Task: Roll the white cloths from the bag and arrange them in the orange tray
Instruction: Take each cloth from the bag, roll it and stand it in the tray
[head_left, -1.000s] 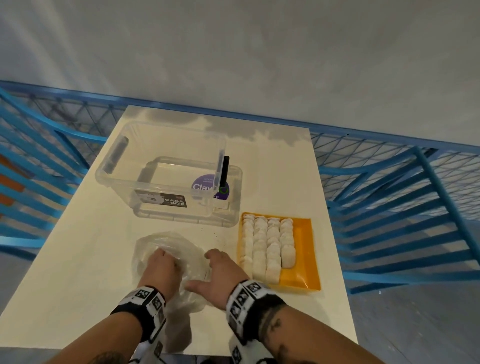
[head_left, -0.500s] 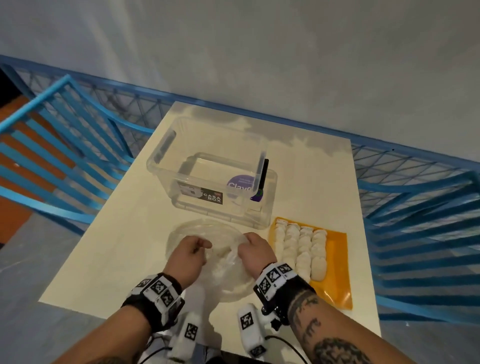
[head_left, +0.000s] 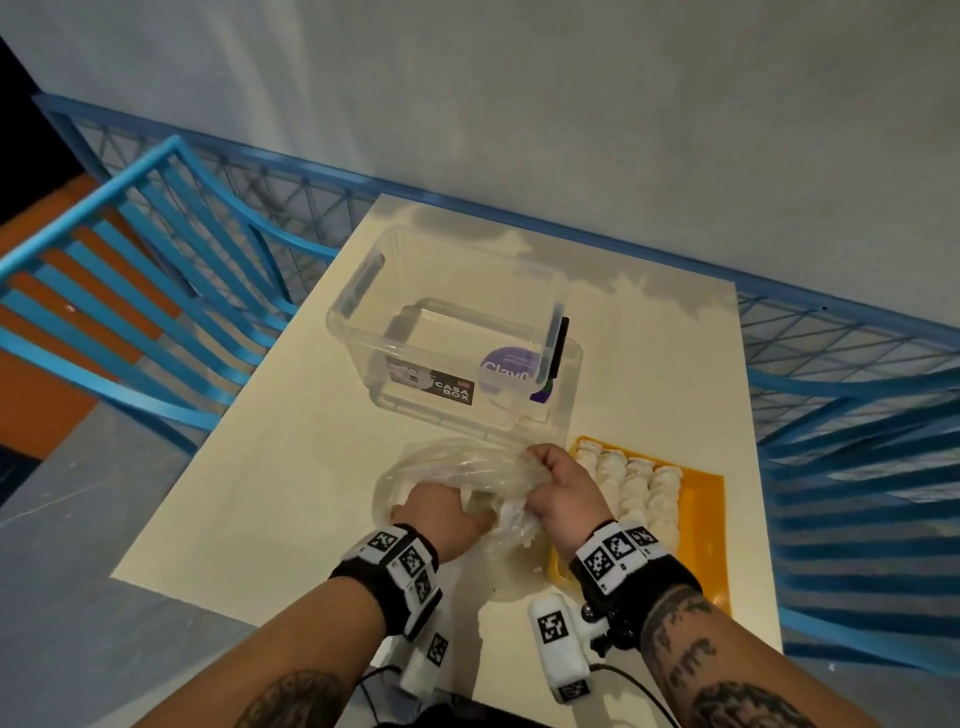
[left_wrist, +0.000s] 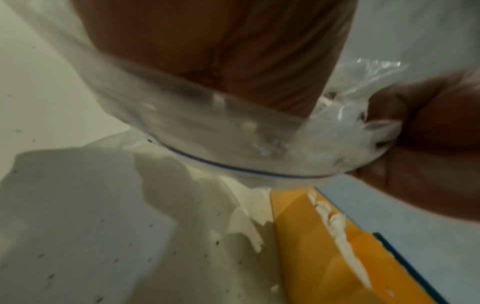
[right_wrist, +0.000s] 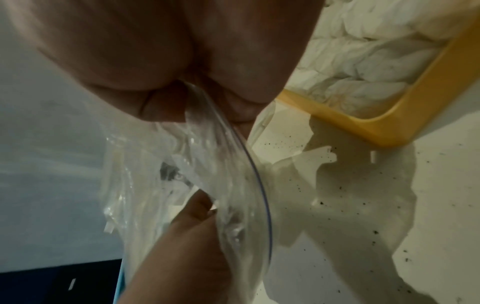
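A clear plastic bag (head_left: 441, 462) lies crumpled on the cream table, just in front of the box. My right hand (head_left: 563, 491) pinches a bunched part of its rim (right_wrist: 221, 185) beside the tray's near-left corner. My left hand (head_left: 441, 512) is at the bag's mouth. Its fingers are under the plastic, and the blue-lined rim (left_wrist: 233, 131) crosses its palm. No loose cloth shows inside the bag. The orange tray (head_left: 704, 525) sits to the right. Several rolled white cloths (head_left: 639, 488) stand in rows on its left side.
A clear plastic storage box (head_left: 457, 338) with a purple label stands behind the bag, a dark handle on its right end. Blue railings (head_left: 156, 291) flank the table on both sides. The table's near edge runs just under my wrists.
Both hands went from lying on the bag to gripping its mouth, and the right hand rose toward the box. My head turned, so the table now sits further right in view.
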